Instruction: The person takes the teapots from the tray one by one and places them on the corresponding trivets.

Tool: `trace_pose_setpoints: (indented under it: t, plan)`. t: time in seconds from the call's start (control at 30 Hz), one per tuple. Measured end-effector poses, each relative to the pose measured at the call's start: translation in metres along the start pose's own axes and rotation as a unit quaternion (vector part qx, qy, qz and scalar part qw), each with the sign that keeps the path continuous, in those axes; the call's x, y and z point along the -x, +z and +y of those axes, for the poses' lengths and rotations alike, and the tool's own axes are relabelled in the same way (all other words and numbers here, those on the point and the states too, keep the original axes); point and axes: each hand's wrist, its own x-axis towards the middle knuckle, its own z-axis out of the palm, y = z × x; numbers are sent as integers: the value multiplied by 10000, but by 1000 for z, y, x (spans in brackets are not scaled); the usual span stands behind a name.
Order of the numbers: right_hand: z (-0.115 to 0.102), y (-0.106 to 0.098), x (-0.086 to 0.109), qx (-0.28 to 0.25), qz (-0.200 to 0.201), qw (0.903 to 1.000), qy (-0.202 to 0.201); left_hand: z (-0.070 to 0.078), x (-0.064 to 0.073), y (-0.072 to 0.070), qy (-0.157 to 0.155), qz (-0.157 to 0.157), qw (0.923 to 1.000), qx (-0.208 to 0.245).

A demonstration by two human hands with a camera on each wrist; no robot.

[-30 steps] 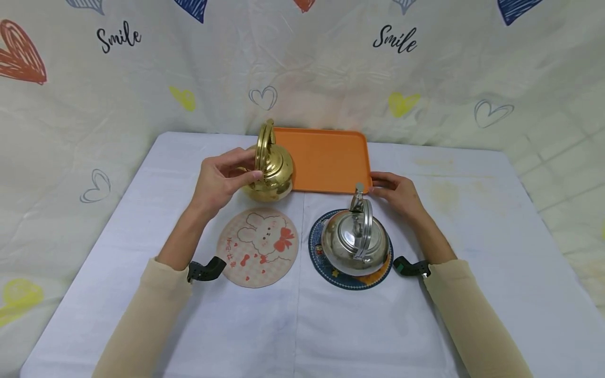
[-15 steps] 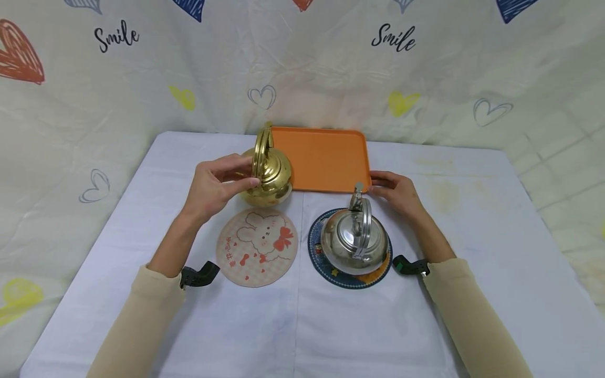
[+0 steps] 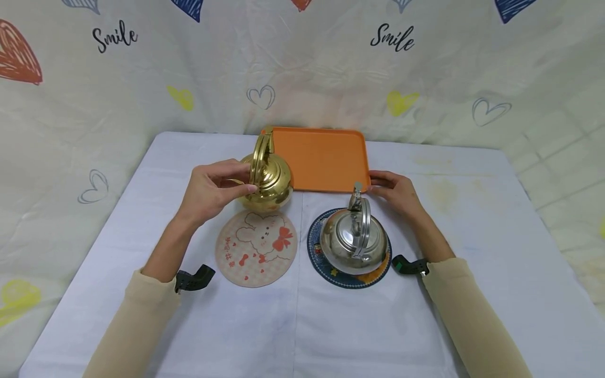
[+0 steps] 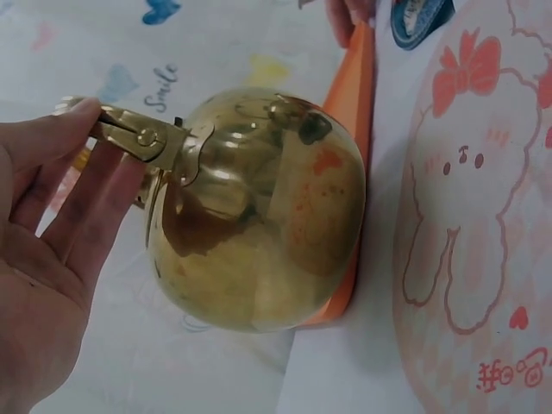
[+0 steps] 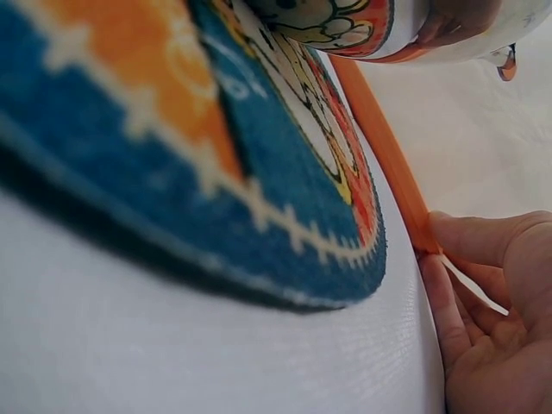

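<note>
My left hand (image 3: 205, 189) pinches the upright handle of a shiny gold kettle (image 3: 276, 181) between thumb and fingers. The kettle hangs by the tray's left end, just beyond a round pink rabbit mat (image 3: 257, 249); whether its base touches anything is hidden. In the left wrist view, the round gold body (image 4: 259, 216) mirrors the mat. My right hand (image 3: 399, 197) holds the near right corner of an orange tray (image 3: 326, 160), with the thumb (image 5: 483, 235) against its edge and a finger lower down. Close to that hand, a silver kettle (image 3: 347, 247) stands on a round blue patterned mat (image 3: 326, 270).
A white cloth (image 3: 246, 331) covers the table. Behind its far edge hangs a pale sheet (image 3: 326, 68) printed with hearts and the word Smile. Both wrists wear black camera mounts, the left mount (image 3: 196, 278) sitting beside the pink mat.
My left hand has drawn the gold kettle slightly toward me and to the left, close to the pink mat's far rim. The right hand, tray and silver kettle stay in place.
</note>
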Motion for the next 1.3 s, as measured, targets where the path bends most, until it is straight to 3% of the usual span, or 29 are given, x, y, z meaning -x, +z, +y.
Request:
trace_pose_setpoints:
  t: [0.4, 0.7, 1.3]
  plan:
    - [1, -1, -1, -128, -39, 9999, 78, 5, 7, -4, -41, -72, 9999, -127]
    - [0, 0, 0, -108, -63, 9999, 73, 7, 12, -7, 160, -193, 9996, -162]
    - [-1, 2, 0, -18, 23, 10000, 23, 10, 27, -9, 233, -238, 9988, -360]
